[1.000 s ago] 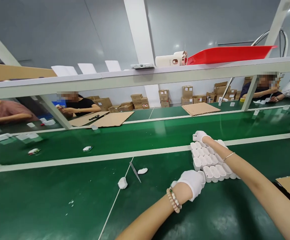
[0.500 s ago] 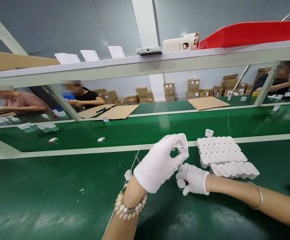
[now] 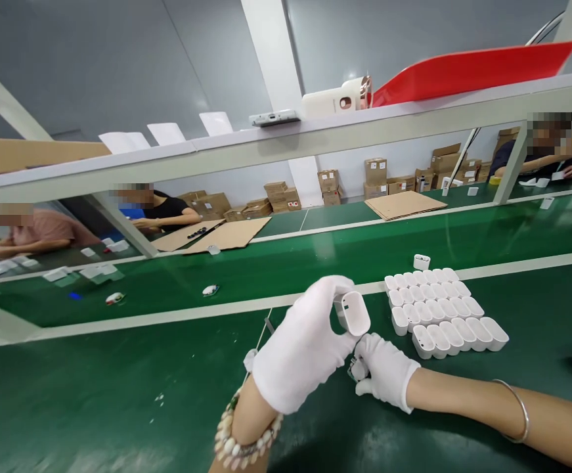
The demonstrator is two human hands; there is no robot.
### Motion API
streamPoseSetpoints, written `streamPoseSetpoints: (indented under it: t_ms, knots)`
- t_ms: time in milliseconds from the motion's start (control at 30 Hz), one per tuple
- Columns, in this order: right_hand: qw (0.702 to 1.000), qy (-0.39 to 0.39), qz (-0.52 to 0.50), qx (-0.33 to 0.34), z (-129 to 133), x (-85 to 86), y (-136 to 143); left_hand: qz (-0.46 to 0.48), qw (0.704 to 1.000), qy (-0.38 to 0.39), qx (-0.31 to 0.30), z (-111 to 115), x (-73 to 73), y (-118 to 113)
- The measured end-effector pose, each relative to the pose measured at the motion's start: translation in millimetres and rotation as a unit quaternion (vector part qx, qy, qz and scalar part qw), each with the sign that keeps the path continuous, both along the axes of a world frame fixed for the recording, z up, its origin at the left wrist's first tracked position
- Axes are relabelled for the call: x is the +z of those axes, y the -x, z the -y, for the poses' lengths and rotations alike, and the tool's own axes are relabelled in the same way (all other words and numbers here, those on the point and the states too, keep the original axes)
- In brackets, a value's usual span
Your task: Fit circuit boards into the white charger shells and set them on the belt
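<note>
A white, hollow oval case [image 3: 355,314] is pinched between the thumb and fingers of my gloved left hand [image 3: 300,345], its open end facing me. Just below and to the right, my gloved right hand [image 3: 385,371] grips a small round white part with a circuit board [image 3: 358,369]. The two hands nearly touch. To their right, several white cases [image 3: 438,307] stand in rows on the green table [image 3: 118,387]. One more case [image 3: 421,262] sits alone behind the rows. A small white piece [image 3: 250,360] lies beside my left wrist.
A green belt [image 3: 286,266] crosses behind the table, carrying small parts [image 3: 211,290]. Above it runs a shelf [image 3: 246,148] with a phone [image 3: 274,118], a white device [image 3: 332,102] and a red tray [image 3: 463,75]. Other people sit across the belt, with cardboard sheets [image 3: 406,205] between them.
My left hand has turned the case so its open end now faces me, and has lowered slightly. My right hand still holds its part close by. The camera view has tilted a little.
</note>
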State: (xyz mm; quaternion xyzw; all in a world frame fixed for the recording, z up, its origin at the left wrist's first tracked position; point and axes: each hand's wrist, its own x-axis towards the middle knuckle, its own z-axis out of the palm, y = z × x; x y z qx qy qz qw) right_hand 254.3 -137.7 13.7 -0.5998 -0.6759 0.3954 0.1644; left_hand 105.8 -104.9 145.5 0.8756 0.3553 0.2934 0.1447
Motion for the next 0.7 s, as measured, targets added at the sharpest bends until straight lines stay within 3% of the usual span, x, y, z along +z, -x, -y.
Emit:
streamPoseSetpoints:
  t_ms: [100, 167, 333, 433, 500, 600, 700]
  knots:
    - [0.996, 0.031, -0.077, -0.026, -6.0, -1.2, 2.7, 0.021, 1.000, -0.009, 0.002, 4.3, -1.6, -1.6]
    - [0.990, 0.044, -0.133, -0.034, -10.4, 6.9, -2.8, 0.025, 1.000, -0.009, -0.003, 4.9, -2.4, 0.0]
    - [0.958, 0.030, -0.283, -0.031, -7.8, 58.8, -36.4, 0.026, 1.000, -0.004, -0.005, 0.8, -2.0, 6.9]
    - [0.933, -0.054, -0.355, -0.041, 5.6, 90.6, -60.6, 0.024, 0.999, -0.037, -0.003, -2.1, -2.7, 6.7]
    - [0.924, -0.121, -0.361, -0.033, 17.6, 101.6, -72.6, 0.025, 0.997, -0.067, -0.016, -3.5, -5.5, 4.2]
    - [0.914, -0.264, -0.303, -0.043, 35.0, 104.5, -79.1, 0.029, 0.993, -0.109, -0.041, -4.3, -11.7, -1.1]
    - [0.878, -0.443, -0.176, -0.056, 45.9, 102.4, -75.6, 0.034, 0.987, -0.140, -0.072, -3.4, -16.6, -5.7]
